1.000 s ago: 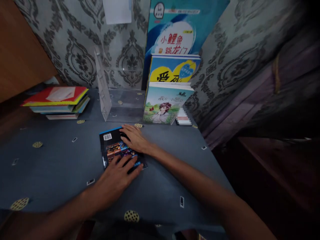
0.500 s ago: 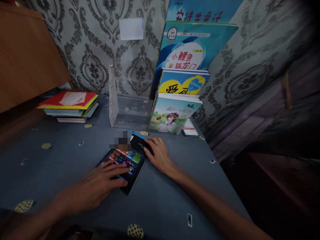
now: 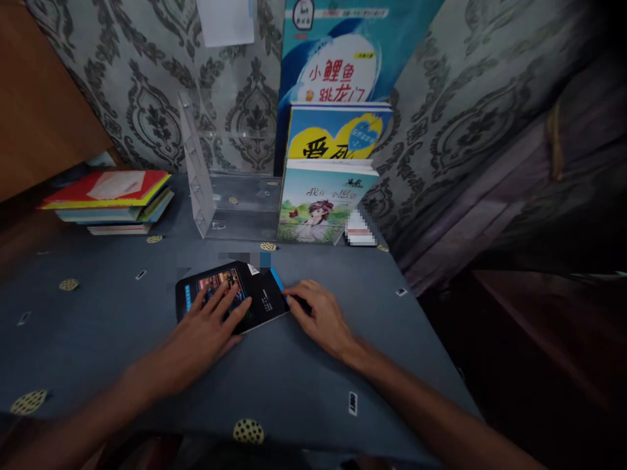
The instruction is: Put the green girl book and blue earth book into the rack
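A thin black book (image 3: 262, 297) with colour pictures on its cover and a blue strip along its right edge lies at a slant on the table. My left hand (image 3: 203, 333) rests flat on its lower left part, fingers spread over the pictures. At the blue right edge, my right hand (image 3: 318, 316) pinches the book between thumb and fingertips. The book's top edge is partly blurred out by pixelation.
Behind the book stands a clear tiered rack (image 3: 196, 176), with picture books (image 3: 326, 202) upright in its right part. A stack of books (image 3: 112, 196) lies at the left. The table (image 3: 289, 385) ends along a slanting right edge.
The book has turned so that its blue edge now faces right. My right hand has closed on that edge, while the left stays on the cover. The view has shifted right and down.
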Available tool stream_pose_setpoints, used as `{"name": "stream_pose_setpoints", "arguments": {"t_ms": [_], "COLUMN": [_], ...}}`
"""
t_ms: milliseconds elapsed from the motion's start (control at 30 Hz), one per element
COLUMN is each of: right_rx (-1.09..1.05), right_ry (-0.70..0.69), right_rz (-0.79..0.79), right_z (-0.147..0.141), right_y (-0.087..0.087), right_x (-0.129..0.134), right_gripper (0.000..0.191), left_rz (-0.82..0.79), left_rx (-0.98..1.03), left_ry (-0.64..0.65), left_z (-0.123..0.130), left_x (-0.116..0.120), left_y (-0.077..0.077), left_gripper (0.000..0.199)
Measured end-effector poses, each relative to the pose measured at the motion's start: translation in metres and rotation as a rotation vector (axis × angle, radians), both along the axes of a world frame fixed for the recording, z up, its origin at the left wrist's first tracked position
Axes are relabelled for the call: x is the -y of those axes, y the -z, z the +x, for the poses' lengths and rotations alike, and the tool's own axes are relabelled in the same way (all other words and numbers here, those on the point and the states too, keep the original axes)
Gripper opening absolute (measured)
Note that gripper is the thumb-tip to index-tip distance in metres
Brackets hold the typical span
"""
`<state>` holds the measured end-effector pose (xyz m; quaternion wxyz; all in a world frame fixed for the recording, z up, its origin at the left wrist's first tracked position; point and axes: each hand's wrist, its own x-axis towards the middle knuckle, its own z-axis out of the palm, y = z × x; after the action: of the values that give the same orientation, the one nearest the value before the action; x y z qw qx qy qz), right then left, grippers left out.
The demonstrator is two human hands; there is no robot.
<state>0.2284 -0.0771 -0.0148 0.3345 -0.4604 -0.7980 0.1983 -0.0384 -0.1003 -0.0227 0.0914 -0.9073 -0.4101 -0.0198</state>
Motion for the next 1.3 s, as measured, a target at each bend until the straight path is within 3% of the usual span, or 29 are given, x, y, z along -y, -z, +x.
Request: {"name": "stream_pose_setpoints", "arguments": {"t_ms": [200,300,367,467,567,767,1067,1167,1300], "right_rx": [0.065,0.120,0.145,0.201,0.241,0.273,0.251,0.257,0.239], "right_ry": [-0.053,-0.075,-0.118,-0.180,-0.183,-0.162,-0.171,-0.182,-0.196], "right_rz": [0.055,0.103,0.116,0.131,0.148,0.121,0.103,0.101,0.068], "right_z": [-0.002,-0.002,-0.002,-0.002,-0.001,-0.002,-0.003,-0.003,-0.002], "right_y": [0.003,0.004,0.005,0.008,0.011,0.014,0.013,0.012,0.011], "right_x": [0.004,0.005,0.005,0.005,0.005,0.002,0.002,0.002,0.002], "right_gripper": [0.017,0.019,0.028,0.043,0.046,0.040,0.039,0.039,0.038], "left_rz": [-0.087,-0.146,-0.206,-0.270,-0.334,-0.338,-0.430,-0.483,-0.585], "left_rx": [-0.082,-0.016,0.050,0.112,0.131,0.153,0.105,0.125,0.208], "left_ry": [0.109,0.114,0.071,-0.090,-0.142,-0.096,-0.174,-0.209,-0.257], "left_z": [-0.019,-0.022,-0.026,-0.038,-0.048,-0.048,-0.038,-0.038,-0.038], "left_x": [-0.004,-0.012,-0.023,-0.041,-0.052,-0.057,-0.072,-0.088,-0.105], "left_y": [-0.009,-0.019,-0.027,-0.035,-0.033,-0.030,-0.047,-0.052,-0.061], "left_gripper": [0.069,0.058,0.061,0.091,0.108,0.108,0.118,0.110,0.075]}}
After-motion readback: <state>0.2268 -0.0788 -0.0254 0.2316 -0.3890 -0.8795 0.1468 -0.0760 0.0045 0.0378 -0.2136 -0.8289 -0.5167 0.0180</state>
